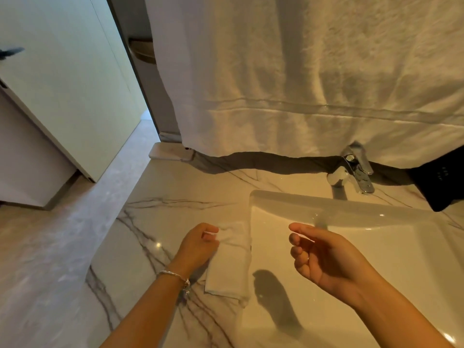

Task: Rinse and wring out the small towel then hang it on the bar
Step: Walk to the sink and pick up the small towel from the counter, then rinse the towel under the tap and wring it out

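The small towel [229,262] lies folded on the marble surface [160,222], just beside the left rim of the sink [376,214], with its near corner close to the front edge. The left hand [198,244] is pinching the towel's far end between thumb and fingers; the right hand [324,257] hangs over the sink basin with loosely curled fingers, holding nothing.

No water seems to be running from the tap [351,169] behind the sink, so the rinse looks not yet begun.

Risks from here, as I judge them: lifted by one pinched end, the folded towel may fall open and trail across the surface or slip off its edge toward the floor. Once wet it will weigh more, and a one-handed pinch could lose it. The big towel [313,71] hangs low behind the sink, right over the tap; reaching for the handle could wet it or drag it down. The bar is not visible.
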A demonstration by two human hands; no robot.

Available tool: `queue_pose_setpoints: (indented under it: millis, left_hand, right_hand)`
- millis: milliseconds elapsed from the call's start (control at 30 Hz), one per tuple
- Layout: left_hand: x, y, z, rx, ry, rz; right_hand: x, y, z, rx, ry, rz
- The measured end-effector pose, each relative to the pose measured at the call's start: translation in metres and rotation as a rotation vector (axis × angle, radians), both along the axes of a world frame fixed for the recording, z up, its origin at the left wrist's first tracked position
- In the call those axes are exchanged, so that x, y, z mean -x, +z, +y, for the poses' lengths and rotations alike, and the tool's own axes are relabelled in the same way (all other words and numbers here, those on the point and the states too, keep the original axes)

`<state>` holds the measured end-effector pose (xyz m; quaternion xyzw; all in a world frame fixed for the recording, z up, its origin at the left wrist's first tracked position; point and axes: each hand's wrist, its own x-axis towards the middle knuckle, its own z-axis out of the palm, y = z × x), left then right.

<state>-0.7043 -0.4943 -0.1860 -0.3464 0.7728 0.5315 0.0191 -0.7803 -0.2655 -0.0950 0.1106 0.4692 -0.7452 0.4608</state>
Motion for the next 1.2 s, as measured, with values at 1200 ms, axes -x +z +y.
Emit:
queue_pose_setpoints:
  millis: [1200]
  left_hand:
    - [0.046,0.000,-0.046,-0.078,-0.388,0.070]
  right_hand:
    - [-0.035,-0.104,-0.075,-0.548,0.713,1.442]
